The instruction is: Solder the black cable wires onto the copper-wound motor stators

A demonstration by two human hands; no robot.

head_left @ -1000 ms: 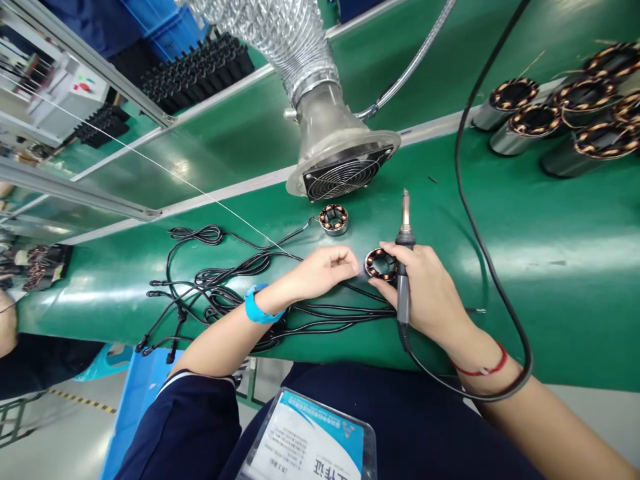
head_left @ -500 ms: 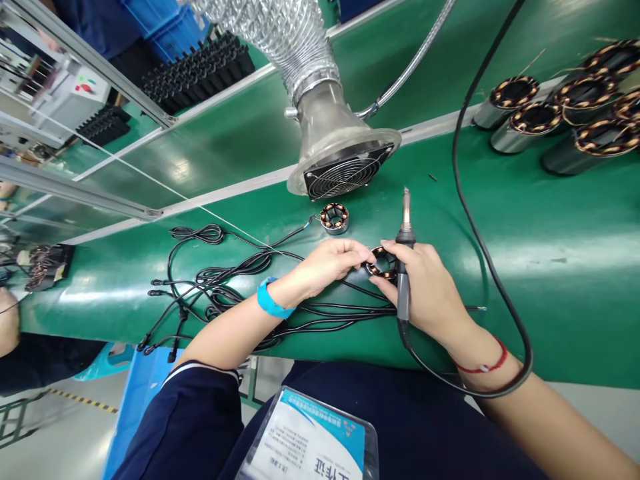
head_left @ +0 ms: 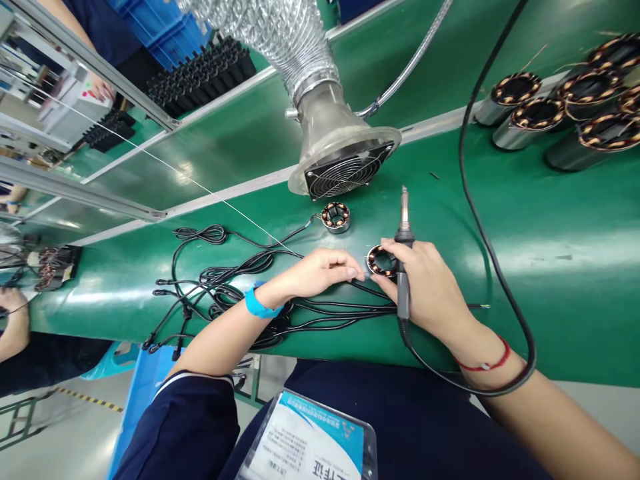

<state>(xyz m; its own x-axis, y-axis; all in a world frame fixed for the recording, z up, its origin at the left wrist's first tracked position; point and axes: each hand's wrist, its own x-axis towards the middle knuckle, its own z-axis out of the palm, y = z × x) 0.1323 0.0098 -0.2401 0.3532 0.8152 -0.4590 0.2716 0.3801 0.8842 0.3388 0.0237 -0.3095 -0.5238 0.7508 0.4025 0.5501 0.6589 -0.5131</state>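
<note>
My right hand [head_left: 429, 290] is wrapped round a soldering iron [head_left: 403, 230] whose tip points away from me, and its fingertips also steady a small copper-wound stator ring [head_left: 381, 261] on the green bench. My left hand [head_left: 320, 272], with a blue wristband, is pinched at the ring's left side on a thin wire end I can barely make out. A second stator ring [head_left: 335, 217] lies a little farther back. Black cables [head_left: 225, 293] run under my left forearm.
A fume extractor fan [head_left: 345, 170] on a silver hose sits just behind the rings. Several larger stators [head_left: 565, 110] stand at the far right. The iron's black cord [head_left: 493, 267] loops round my right arm. Another person's arm [head_left: 13, 327] shows at the left edge.
My left hand slid slightly left off the ring's edge and its fingers closed into a pinch beside it. The right hand and iron stayed nearly still.
</note>
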